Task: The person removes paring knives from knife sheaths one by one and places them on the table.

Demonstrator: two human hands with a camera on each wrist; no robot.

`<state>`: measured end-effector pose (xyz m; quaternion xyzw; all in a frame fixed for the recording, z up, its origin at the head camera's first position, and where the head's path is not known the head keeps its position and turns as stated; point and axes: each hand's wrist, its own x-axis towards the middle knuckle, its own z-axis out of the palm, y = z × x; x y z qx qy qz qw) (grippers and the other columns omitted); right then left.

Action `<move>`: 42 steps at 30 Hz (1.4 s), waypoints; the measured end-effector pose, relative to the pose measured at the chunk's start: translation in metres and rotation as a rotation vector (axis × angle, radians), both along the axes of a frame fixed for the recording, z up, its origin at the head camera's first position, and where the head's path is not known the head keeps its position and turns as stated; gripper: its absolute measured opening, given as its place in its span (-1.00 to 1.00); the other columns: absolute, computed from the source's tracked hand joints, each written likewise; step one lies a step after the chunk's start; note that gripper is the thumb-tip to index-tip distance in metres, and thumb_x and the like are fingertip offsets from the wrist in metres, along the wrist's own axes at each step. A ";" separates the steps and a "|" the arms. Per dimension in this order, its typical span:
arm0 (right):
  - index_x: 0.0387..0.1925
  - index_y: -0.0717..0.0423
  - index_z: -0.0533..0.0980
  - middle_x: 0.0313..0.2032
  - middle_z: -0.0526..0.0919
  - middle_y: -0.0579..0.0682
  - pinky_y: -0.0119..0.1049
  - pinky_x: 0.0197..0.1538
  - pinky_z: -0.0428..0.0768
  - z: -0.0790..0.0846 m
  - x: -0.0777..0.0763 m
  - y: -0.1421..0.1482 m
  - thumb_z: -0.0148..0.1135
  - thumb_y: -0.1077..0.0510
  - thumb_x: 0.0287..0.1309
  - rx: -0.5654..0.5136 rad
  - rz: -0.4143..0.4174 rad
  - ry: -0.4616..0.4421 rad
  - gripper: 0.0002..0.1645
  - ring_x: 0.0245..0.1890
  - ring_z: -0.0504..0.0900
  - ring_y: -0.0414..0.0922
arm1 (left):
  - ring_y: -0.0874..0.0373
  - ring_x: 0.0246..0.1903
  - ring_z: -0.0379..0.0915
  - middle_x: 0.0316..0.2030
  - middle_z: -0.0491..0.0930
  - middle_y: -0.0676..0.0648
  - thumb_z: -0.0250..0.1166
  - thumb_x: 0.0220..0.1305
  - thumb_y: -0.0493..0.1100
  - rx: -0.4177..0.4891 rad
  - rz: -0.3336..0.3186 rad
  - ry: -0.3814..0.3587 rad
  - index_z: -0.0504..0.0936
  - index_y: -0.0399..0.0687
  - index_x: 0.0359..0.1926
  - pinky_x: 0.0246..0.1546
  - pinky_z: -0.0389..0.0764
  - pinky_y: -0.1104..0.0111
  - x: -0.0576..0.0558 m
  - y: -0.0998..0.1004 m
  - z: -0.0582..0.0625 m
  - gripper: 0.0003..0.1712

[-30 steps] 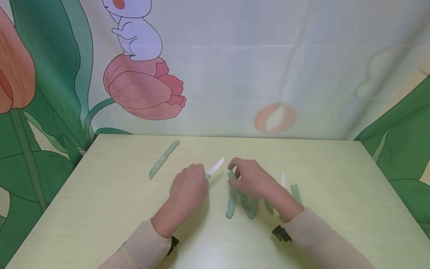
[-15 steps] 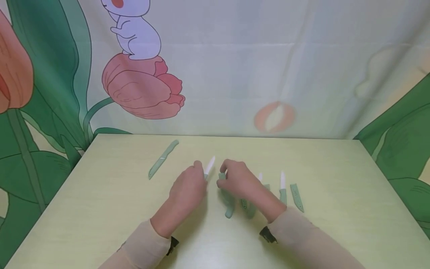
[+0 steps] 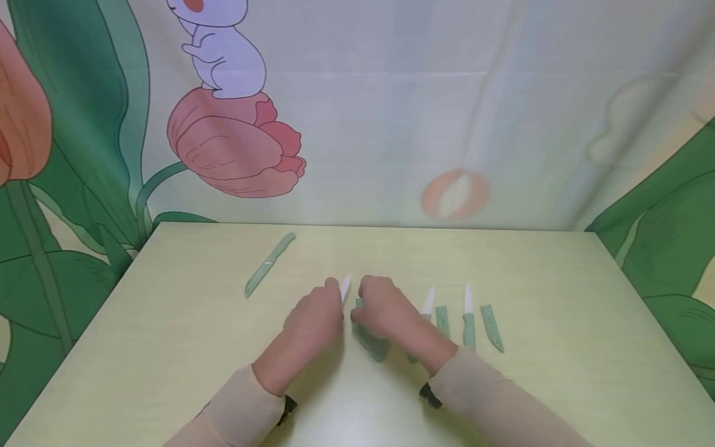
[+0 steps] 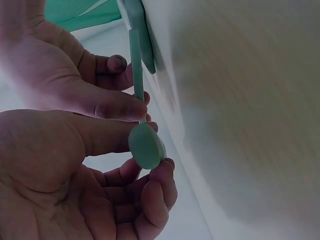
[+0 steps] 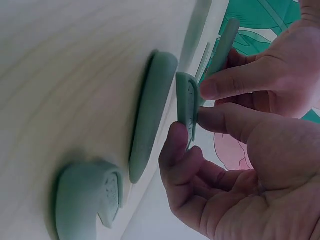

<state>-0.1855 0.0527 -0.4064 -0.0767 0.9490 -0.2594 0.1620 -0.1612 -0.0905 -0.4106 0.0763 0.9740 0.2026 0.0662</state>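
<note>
My left hand (image 3: pixel 315 323) grips a small paring knife by its pale green handle (image 5: pixel 225 46), the white blade (image 3: pixel 346 287) pointing up and away. Beside it, my right hand (image 3: pixel 385 310) pinches a green blade sheath (image 5: pixel 187 102) with slots in its side, between thumb and fingers. The two hands are close together over the middle of the table, with the sheath right next to the knife. Under the right hand in the head view lies another green piece (image 3: pixel 373 346), partly covered by that hand.
Right of the hands lie two bare knives, a nearer one (image 3: pixel 429 302) and a farther one (image 3: pixel 468 320), each with a green sheath, one (image 3: pixel 442 319) between them and one (image 3: pixel 493 329) outermost. A sheathed knife (image 3: pixel 270 265) lies back left. A printed curtain (image 3: pixel 357 124) hangs behind the table.
My right hand has moved left and slightly toward me with the sheath, uncovering the knives and sheaths on the right. The left hand has turned the knife so its blade stands steeper.
</note>
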 end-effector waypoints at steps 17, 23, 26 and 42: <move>-0.19 0.30 0.52 -0.18 0.51 0.19 -0.13 -0.29 0.60 -0.003 0.005 -0.009 0.39 0.14 0.30 0.133 0.066 0.114 -0.71 -0.34 0.52 0.03 | 0.04 -0.53 0.40 -0.45 0.45 -0.15 0.18 0.53 -0.33 0.003 -0.043 -0.038 0.43 -0.34 -0.10 -0.56 0.49 0.24 0.000 0.012 -0.006 -0.89; -0.30 0.24 0.53 -0.22 0.51 0.18 -0.11 -0.29 0.60 -0.006 0.005 -0.010 0.34 0.17 0.31 0.163 0.081 0.146 -0.80 -0.35 0.50 0.03 | 0.02 -0.50 0.43 -0.45 0.45 -0.16 0.14 0.51 -0.37 -0.009 -0.059 -0.011 0.44 -0.33 -0.14 -0.52 0.54 0.19 -0.002 0.013 -0.007 -0.94; -0.34 0.24 0.53 -0.22 0.49 0.17 -0.12 -0.31 0.59 -0.005 0.005 -0.010 0.32 0.19 0.32 0.171 0.077 0.133 -0.81 -0.37 0.50 0.03 | 0.01 -0.49 0.44 -0.44 0.46 -0.17 0.12 0.53 -0.36 -0.007 -0.058 -0.010 0.44 -0.33 -0.14 -0.49 0.57 0.16 -0.003 0.013 -0.006 -0.94; -0.29 0.30 0.54 -0.24 0.49 0.16 -0.08 -0.19 0.64 -0.003 0.003 -0.005 0.33 0.24 0.35 0.187 0.125 0.119 -0.83 -0.33 0.47 -0.01 | -0.04 -0.46 0.46 -0.35 0.46 -0.20 0.07 0.60 -0.29 0.025 -0.015 -0.087 0.43 -0.32 -0.07 -0.50 0.57 0.15 -0.003 0.016 -0.001 -0.88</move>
